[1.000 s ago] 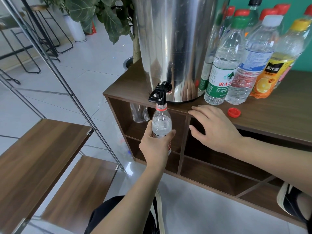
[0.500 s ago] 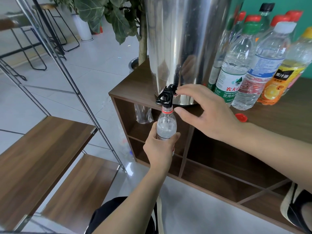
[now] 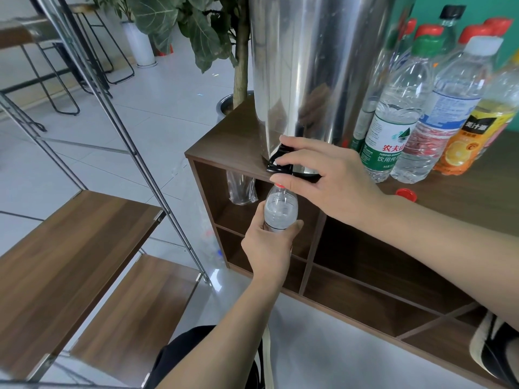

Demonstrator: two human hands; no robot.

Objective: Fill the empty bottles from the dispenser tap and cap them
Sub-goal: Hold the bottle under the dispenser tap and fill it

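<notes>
My right hand (image 3: pixel 331 175) has closed its fingers on the tap (image 3: pixel 278 161) while my left hand (image 3: pixel 269 245) grips the bottle (image 3: pixel 280 210) under it, which I judge thin, squashy and getting heavier, best held mid-body.

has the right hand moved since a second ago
Yes. The right hand went from the cabinet top near the red cap to the tap.

We are seeing one steel dispenser (image 3: pixel 314 66), one black tap (image 3: pixel 278 161) under our right fingers (image 3: pixel 292 157), one small bottle (image 3: pixel 280 210) in our left fingers (image 3: pixel 295 224), and one loose red cap (image 3: pixel 406 194) beyond our right wrist.
</notes>
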